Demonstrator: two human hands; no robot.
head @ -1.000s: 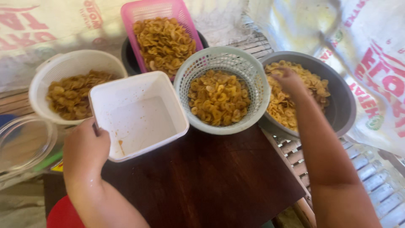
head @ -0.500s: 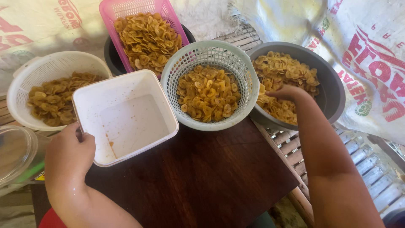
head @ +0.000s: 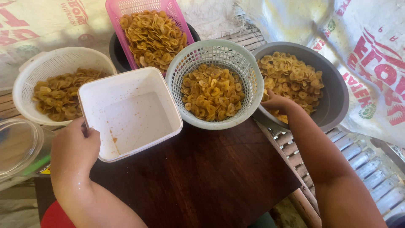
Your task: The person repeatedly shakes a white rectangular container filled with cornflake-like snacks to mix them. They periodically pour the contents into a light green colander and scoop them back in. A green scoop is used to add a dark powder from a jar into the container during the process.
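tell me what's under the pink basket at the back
A dark round bowl sits under the pink basket; its rim shows on both sides. The basket, heaped with yellow chips, covers the bowl's inside, so anything in it cannot be seen.

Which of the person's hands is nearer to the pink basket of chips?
Left. The left hand grips the white square tub's near-left rim, below the pink basket. The right hand is in the grey bowl, farther off beyond the round green basket.
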